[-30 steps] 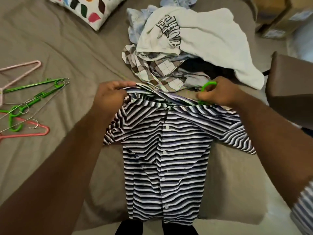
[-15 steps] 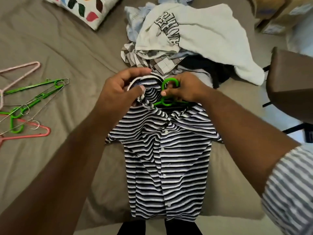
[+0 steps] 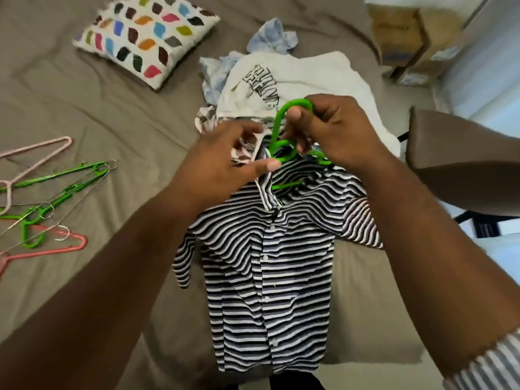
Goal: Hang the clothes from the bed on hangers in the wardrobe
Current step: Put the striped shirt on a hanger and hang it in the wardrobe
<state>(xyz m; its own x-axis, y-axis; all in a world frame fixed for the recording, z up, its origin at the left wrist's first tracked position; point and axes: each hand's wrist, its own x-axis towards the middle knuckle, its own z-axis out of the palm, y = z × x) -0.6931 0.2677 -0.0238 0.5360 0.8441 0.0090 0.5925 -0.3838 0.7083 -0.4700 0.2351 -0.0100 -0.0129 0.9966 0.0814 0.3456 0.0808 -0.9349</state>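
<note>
Striped shirt lies buttoned on the near edge of the bed, with a green hanger poked into its neck. The right hand grips the hanger's hook, and the left hand pinches the collar right beside it. Just behind sits the clothes pile, spare hangers off left, patterned pillow way back.

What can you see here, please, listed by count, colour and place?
striped shirt: one, black-white, flat on bed, centre
green hanger: one, green, inside shirt collar
clothes pile: one, white, blue, checked, beyond shirt
spare hangers: several, green, pink, red, wire, bed's left
pillow: one, white with coloured patches, far left
bed: one, grey-brown, under the clothes
boxes: two, brown, far right
chair: one, brown, right
left hand: one, pinching collar
right hand: one, gripping green hanger
</note>
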